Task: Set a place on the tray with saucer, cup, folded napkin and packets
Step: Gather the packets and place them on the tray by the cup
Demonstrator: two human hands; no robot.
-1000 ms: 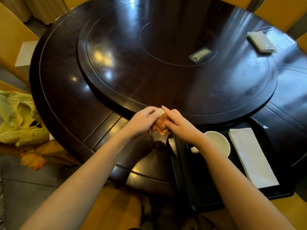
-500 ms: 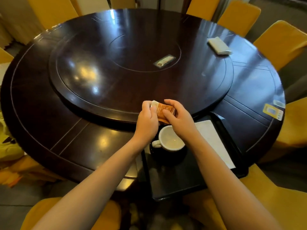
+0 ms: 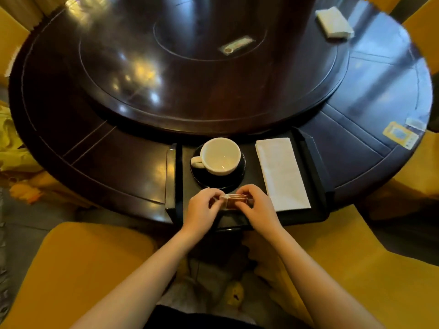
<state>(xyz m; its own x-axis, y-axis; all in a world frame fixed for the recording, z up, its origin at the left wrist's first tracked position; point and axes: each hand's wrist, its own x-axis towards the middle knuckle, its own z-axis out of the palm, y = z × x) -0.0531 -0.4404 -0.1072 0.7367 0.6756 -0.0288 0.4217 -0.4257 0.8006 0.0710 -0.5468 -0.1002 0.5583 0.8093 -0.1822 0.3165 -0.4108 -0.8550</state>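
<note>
Centrally, tray (image 3: pixel 170 176): black, at the near edge of the dark round tabletop (image 3: pixel 118 162).
Saucer (image 3: pixel 219 182): dark, on the tray's left half, toward the far side.
Cup (image 3: pixel 221 155): white, upright on the saucer, handle pointing left.
Folded napkin (image 3: pixel 281 174): white, flat along the tray's right side.
Packets (image 3: pixel 234 200): brown, low over the tray's near part, just in front of the saucer; contact with the tray cannot be told.
Left hand (image 3: pixel 202 210): grip pinching the packets' left end.
Right hand (image 3: pixel 259 207): grip pinching their right end.
</note>
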